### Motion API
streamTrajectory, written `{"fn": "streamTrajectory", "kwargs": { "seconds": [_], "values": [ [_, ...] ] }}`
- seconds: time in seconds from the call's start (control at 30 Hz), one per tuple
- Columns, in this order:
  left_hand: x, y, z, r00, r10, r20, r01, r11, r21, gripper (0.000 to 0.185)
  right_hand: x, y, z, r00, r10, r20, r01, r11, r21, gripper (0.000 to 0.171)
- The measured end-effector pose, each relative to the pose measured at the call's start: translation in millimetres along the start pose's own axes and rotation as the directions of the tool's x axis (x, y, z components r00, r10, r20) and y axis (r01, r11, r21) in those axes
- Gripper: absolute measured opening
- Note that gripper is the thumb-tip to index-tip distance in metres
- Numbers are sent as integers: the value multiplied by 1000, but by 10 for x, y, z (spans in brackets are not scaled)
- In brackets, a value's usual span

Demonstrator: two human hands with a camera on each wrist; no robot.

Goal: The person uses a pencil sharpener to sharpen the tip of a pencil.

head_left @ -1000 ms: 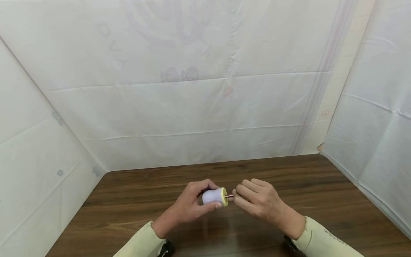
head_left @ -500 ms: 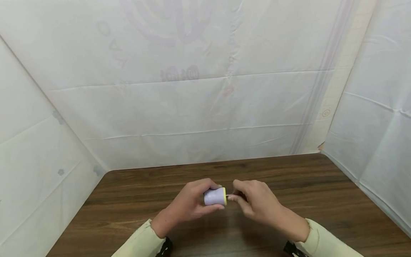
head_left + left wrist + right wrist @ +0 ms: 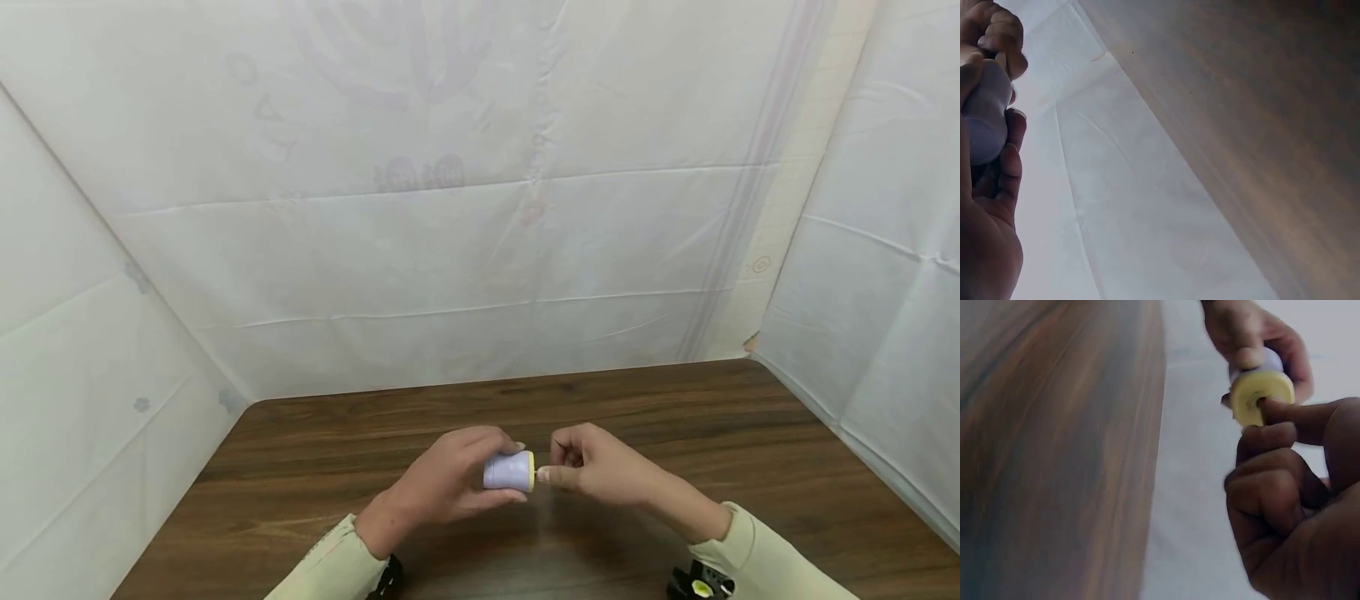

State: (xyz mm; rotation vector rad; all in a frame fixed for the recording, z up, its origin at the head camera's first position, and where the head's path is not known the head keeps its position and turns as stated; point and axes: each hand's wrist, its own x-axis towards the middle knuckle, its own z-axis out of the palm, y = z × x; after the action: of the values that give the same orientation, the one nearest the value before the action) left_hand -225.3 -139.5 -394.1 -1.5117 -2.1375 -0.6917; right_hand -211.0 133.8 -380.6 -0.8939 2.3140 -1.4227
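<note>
Holding a small purple spool (image 3: 508,471), the left hand (image 3: 450,483) is curling round it above the counter (image 3: 300,467). The right hand (image 3: 600,471), at its 3 o'clock side, is pressing a fingertip (image 3: 1270,411) on its yellow end (image 3: 1259,397).

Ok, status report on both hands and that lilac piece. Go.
Left hand grips lilac cylinder above the table. Right hand, fingers curled, one fingertip pressed to its yellow end cap. Nothing in the way.

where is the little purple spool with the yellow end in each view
Head: purple spool low centre, in the left hand.
Left wrist: top-left edge, between the fingers.
Right wrist: upper right, yellow end facing the camera.
Shared landmark: the brown wooden table.
</note>
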Motion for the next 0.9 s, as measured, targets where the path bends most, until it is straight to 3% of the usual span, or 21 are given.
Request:
{"fn": "streamTrajectory", "kwargs": {
  "seconds": [0.07,0.13,0.2,0.23,0.27,0.3,0.37,0.43,0.47,0.53,0.57,0.63,0.7,0.73,0.8,0.9],
  "values": [
    [-6,-14,-2,999,-33,-12,32,998,-47,40,9,6,15,993,-99,-71,88,986,-139,18],
    [-7,-24,-7,998,-61,-23,59,995,-79,38,23,18,23,969,-208,-130,175,958,-229,18],
    [-4,-31,-15,995,-94,-36,90,991,-101,36,43,40,25,914,-369,-166,299,893,-337,19],
    [-2,-32,-18,993,-113,-44,107,988,-112,35,56,53,23,870,-465,-164,368,834,-410,19],
    [1,-33,-19,990,-132,-52,125,984,-126,34,68,60,20,809,-569,-147,434,748,-502,17],
    [4,-31,-20,986,-154,-57,144,979,-146,32,82,63,14,734,-669,-116,485,636,-599,15],
    [10,-24,-21,979,-195,-59,181,964,-197,29,111,54,0,559,-829,-19,518,367,-773,18],
    [19,-13,-21,971,-235,-47,215,940,-267,26,134,21,-19,387,-918,89,463,110,-879,25],
    [23,-7,-20,967,-253,-35,231,924,-306,24,143,-2,-31,309,-942,133,415,7,-910,28],
    [34,5,-18,959,-281,-14,256,892,-373,21,155,-51,-51,191,-963,189,321,-121,-940,30],
    [38,11,-17,956,-292,-4,266,877,-401,20,159,-74,-58,145,-968,205,282,-159,-946,31],
    [44,26,-17,951,-308,16,282,848,-448,18,165,-110,-65,82,-971,224,238,-199,-951,31],
    [47,41,-20,949,-314,29,290,831,-475,17,168,-132,-64,54,-972,228,229,-210,-950,31],
    [48,48,-23,949,-315,33,291,826,-482,16,171,-138,-61,50,-972,228,231,-211,-950,31],
    [48,60,-28,950,-310,35,287,824,-489,16,167,-143,-45,65,-973,221,250,-199,-948,32],
    [50,65,-34,954,-300,23,274,834,-479,17,153,-142,-11,120,-972,200,284,-159,-946,34]
  ]
}}
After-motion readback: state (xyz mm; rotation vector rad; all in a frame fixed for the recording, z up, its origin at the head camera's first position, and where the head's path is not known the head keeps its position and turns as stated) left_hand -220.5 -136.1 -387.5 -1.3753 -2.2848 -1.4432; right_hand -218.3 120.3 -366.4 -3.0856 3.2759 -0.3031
